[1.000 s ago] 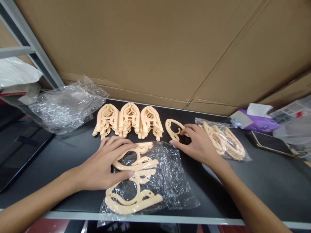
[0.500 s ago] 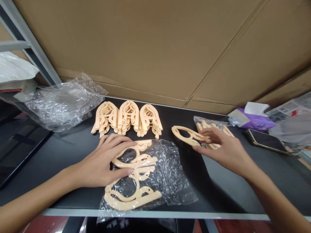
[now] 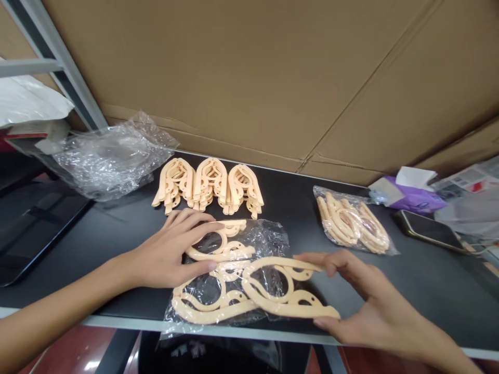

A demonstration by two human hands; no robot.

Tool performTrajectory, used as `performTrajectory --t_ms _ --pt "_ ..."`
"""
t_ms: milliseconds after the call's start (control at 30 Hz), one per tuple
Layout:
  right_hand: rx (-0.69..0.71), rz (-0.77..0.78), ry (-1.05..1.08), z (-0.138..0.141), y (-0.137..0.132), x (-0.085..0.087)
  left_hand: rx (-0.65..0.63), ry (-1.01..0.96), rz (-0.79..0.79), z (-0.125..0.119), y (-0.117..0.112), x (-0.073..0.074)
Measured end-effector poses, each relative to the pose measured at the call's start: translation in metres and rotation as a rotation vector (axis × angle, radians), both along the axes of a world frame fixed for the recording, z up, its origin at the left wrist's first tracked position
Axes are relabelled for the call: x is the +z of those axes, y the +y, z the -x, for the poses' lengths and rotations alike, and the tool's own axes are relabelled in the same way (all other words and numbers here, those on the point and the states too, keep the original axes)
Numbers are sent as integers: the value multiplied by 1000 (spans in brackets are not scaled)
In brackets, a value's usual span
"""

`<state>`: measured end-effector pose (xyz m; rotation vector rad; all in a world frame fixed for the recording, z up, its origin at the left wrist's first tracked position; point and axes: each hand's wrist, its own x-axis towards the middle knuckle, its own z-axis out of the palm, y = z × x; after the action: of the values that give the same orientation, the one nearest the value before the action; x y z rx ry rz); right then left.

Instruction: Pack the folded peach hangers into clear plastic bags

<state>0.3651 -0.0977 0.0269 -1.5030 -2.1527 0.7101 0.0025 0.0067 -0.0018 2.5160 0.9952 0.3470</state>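
Note:
My right hand (image 3: 354, 296) grips a beige folding hanger (image 3: 268, 301) by its two arm ends, thumb at the lower one and fingers at the upper one. The hanger's rounded end overlaps the clear plastic bag (image 3: 268, 234) in front of me. Inside that bag lie beige folding hangers (image 3: 210, 314), side by side. My left hand (image 3: 175, 249) rests over the bag's left part, fingers and thumb spread apart on the bagged hangers. Its palm hides part of them.
Three stacks of folded hangers (image 3: 210, 182) stand at the back. A filled bag of hangers (image 3: 351, 221) lies right, near a phone (image 3: 431, 231) and a purple tissue pack (image 3: 417, 195). Crumpled clear plastic (image 3: 113, 161) and a dark glossy panel (image 3: 39, 228) are left. Cardboard (image 3: 249, 78) closes off the back.
My right hand has brought the hanger left and towards me, from beside the filled bag to over the front bag. My left hand stays on the bag.

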Motion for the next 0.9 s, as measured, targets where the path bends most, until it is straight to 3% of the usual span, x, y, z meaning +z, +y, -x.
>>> performTrajectory --t_ms 167,367,633,900 --pt "68 119 110 28 15 -10 8 -1 -14 -1 -1 0" --pt "152 227 125 54 24 -6 -3 -28 -24 2 -1 -2" --pt "137 150 -68 33 19 -2 9 -22 -3 1 0 -2" --pt "149 11 16 47 13 -18 -1 -12 0 2 -1 -1"
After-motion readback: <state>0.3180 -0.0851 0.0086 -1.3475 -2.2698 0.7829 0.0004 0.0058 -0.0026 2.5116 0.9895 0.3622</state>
